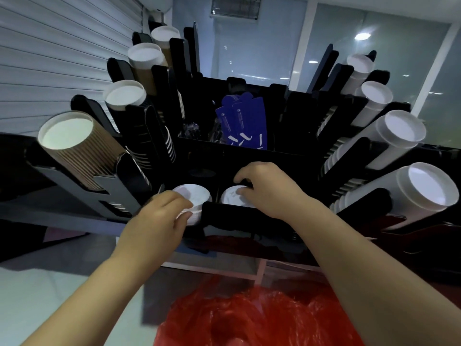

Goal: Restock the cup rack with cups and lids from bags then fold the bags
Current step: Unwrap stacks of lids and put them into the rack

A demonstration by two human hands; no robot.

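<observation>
Black cup rack seen filling mid-frame, stacked cups fanned out at both sides | red bag spread at bottom centre | left hand clasped on white lids at lower centre | right hand laid over neighbouring lids, grip undeterminable.

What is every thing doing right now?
left hand: gripping the left lid stack
right hand: fingers resting on the right lid stack
red bag: crumpled, open, below the rack
brown cups: stacked in rack slots
white cups: stacked in rack slots
</observation>
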